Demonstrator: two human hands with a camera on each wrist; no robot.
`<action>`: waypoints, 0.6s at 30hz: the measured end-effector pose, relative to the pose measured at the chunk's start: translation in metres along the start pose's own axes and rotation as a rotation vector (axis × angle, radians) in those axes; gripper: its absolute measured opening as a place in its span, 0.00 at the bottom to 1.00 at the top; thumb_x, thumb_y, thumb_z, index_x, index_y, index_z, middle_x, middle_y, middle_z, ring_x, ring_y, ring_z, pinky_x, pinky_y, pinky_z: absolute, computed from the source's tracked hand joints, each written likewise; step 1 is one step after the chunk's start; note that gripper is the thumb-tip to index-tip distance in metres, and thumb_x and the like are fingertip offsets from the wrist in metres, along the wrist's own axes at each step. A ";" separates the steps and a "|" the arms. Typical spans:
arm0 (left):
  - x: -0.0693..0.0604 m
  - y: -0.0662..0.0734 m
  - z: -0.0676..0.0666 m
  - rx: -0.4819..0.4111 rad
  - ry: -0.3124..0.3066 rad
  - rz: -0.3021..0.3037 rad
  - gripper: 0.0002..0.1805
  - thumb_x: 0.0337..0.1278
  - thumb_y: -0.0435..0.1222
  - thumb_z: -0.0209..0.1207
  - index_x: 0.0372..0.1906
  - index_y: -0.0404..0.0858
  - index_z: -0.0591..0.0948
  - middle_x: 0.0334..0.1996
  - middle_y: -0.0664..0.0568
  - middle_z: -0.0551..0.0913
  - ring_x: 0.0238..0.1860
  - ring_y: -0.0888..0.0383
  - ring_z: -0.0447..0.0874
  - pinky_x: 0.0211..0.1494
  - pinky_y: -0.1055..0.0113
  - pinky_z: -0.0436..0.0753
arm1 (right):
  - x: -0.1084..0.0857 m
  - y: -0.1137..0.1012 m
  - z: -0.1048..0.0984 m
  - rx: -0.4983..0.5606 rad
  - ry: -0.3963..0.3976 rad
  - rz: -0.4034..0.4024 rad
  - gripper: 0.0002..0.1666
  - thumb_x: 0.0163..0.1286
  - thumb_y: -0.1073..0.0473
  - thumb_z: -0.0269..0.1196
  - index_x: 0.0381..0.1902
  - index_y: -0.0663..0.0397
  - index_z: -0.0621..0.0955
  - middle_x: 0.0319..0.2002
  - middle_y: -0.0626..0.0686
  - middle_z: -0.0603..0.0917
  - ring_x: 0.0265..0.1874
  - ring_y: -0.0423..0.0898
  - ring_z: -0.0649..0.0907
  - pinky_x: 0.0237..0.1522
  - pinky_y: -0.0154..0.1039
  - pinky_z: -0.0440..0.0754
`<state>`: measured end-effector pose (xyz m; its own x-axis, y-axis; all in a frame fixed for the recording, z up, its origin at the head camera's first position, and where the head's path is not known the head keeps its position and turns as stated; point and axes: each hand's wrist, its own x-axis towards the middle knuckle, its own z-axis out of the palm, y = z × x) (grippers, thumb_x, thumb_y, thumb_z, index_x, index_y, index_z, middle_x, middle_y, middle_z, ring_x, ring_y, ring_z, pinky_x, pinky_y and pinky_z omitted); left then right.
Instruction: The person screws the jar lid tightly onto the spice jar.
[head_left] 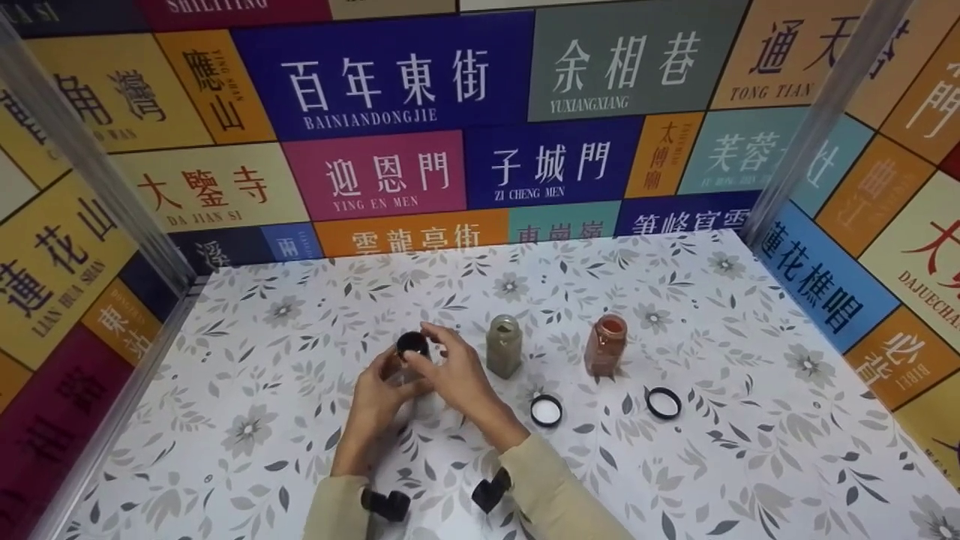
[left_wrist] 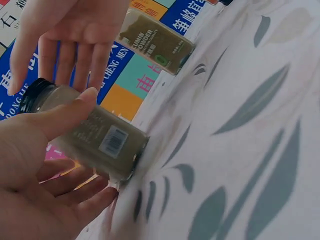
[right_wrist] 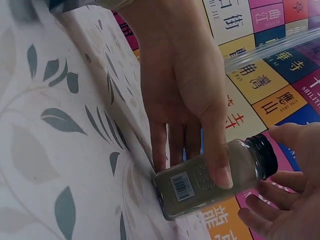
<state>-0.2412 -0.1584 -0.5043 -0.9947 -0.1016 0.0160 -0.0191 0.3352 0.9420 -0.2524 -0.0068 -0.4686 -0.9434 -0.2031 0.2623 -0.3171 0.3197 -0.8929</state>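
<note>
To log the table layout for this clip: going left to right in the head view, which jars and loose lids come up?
Black-capped jar, open greenish jar, nearer-middle lid, open reddish jar, far-right lid.

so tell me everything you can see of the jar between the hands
The jar looks like clear, squarish glass holding greenish-brown contents, with a white barcode and blurred print. Its black cap is on. It is roughly upright at the floral tabletop; whether its base touches is unclear. The left hand grips its body, the right hand pinches the cap.
</note>
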 end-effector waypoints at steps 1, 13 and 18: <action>-0.001 0.001 -0.004 -0.004 -0.008 0.003 0.47 0.47 0.35 0.75 0.73 0.30 0.65 0.68 0.33 0.72 0.69 0.37 0.72 0.72 0.49 0.74 | 0.000 -0.001 -0.002 -0.004 -0.010 -0.001 0.32 0.70 0.50 0.65 0.67 0.58 0.75 0.64 0.58 0.80 0.63 0.55 0.79 0.64 0.51 0.78; -0.016 0.030 -0.018 0.091 0.024 0.171 0.49 0.48 0.39 0.76 0.75 0.37 0.64 0.71 0.39 0.71 0.72 0.41 0.69 0.72 0.44 0.72 | 0.001 -0.029 -0.051 -0.070 -0.010 -0.172 0.30 0.71 0.56 0.65 0.68 0.55 0.74 0.65 0.56 0.77 0.64 0.53 0.77 0.65 0.53 0.77; -0.023 0.051 -0.016 0.153 0.065 0.232 0.48 0.46 0.39 0.76 0.74 0.39 0.66 0.70 0.41 0.73 0.71 0.43 0.71 0.69 0.44 0.74 | 0.000 -0.034 -0.073 -0.157 -0.007 -0.247 0.31 0.69 0.57 0.66 0.68 0.56 0.73 0.67 0.56 0.75 0.68 0.53 0.74 0.70 0.52 0.73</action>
<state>-0.2179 -0.1543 -0.4513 -0.9657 -0.0642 0.2514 0.1882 0.4936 0.8491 -0.2487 0.0500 -0.4113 -0.8350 -0.2987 0.4621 -0.5491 0.3989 -0.7344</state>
